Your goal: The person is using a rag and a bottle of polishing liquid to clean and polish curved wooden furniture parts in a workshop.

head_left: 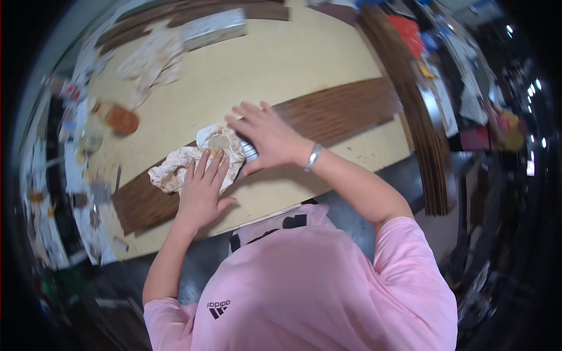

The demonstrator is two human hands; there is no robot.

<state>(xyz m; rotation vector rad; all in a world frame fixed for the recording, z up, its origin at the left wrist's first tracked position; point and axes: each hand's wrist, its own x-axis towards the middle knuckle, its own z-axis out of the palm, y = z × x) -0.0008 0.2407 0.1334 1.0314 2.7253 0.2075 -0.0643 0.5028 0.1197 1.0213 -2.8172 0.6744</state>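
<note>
Pink short-sleeve tee w/ small dark chest logo, silver bracelet (314,157) on right wrist, forearms bare.

Even, fairly bright light falls from above onto the pale table (304,58), and shadows under the hands are soft and faint. Small lamps glint as hard white specks at the right rim. The fisheye bends straight edges strongly and the corners go black. Everything is slightly soft; the clutter along the left and right rims smears into blur, and the pink shirt (304,286) looks mildly washed out.
</note>
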